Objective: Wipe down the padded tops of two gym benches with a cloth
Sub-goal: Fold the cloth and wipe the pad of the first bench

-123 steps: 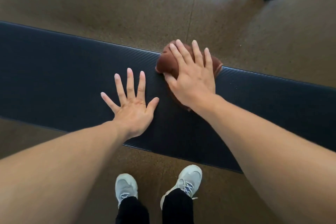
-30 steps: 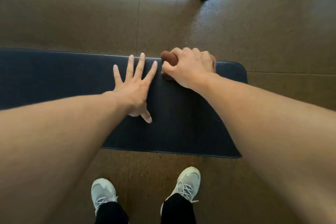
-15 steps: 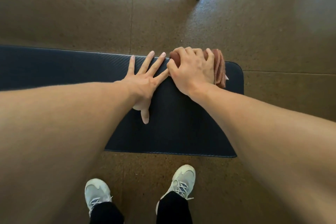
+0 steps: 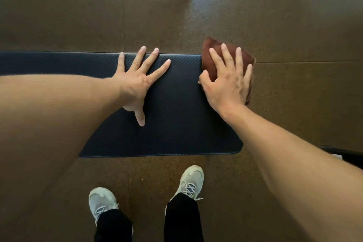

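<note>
pressing brown cloth (image 4: 214, 59) at bench (image 4: 176, 108) end (right hand (image 4: 225, 82)), left hand (image 4: 137, 82) flat

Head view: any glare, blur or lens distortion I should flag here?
Head view: bright glare on the floor at top centre; wide-angle stretch swells both forearms at the frame edges; right hand and cloth reasonably sharp, bench pad dark but its weave readable.

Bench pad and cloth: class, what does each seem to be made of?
Bench pad: probably vinyl or faux leather, matte black with a fine ribbed weave pattern. Cloth under the right hand: likely terry or microfibre, rust-brown, soft and fuzzy, folded thick.
</note>
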Motion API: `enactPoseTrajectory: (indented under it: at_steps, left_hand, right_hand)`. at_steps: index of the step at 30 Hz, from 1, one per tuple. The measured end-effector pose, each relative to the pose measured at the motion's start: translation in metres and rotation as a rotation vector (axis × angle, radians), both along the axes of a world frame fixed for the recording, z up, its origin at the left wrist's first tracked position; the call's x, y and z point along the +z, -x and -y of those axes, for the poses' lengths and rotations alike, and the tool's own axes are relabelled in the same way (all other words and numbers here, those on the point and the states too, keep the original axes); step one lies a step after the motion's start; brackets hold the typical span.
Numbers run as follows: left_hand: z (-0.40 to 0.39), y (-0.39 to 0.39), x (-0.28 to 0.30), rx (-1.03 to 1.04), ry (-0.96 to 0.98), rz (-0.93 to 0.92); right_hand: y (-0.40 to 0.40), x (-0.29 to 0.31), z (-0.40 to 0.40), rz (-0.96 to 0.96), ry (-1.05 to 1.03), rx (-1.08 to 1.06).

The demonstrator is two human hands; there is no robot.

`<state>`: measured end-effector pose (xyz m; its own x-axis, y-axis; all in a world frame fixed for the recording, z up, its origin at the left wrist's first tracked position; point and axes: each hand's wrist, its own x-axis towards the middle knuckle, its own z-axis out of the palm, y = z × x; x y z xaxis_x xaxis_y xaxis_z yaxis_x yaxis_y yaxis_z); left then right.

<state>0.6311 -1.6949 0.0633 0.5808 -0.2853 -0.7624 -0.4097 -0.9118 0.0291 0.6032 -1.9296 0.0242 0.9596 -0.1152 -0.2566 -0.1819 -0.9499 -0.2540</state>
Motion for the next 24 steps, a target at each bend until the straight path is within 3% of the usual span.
enactPoseTrajectory:
  at_steps: [7, 12, 16, 21, 24]
  left_hand:
    - [0.001, 0.004, 0.002, -0.025, -0.019, 0.045]
    - [0.008, 0.010, 0.003, -0.005, -0.047, 0.064]
    - [0.010, 0.013, 0.005, -0.003, -0.049, 0.073]
    - [0.005, 0.016, 0.000, -0.009, -0.023, 0.100]
    - [-0.006, 0.020, -0.002, -0.023, 0.026, 0.133]
  right_hand:
    - [0.115, 0.002, -0.030, 0.060, -0.028, 0.116]
    - [0.200, -0.005, -0.049, -0.013, 0.038, 0.278]
    - [0.146, -0.003, -0.041, -0.045, 0.080, 0.384]
    - [0.007, 0.001, -0.049, -0.082, 0.116, 0.205]
    - [0.012, -0.002, -0.062, -0.069, 0.084, 0.158]
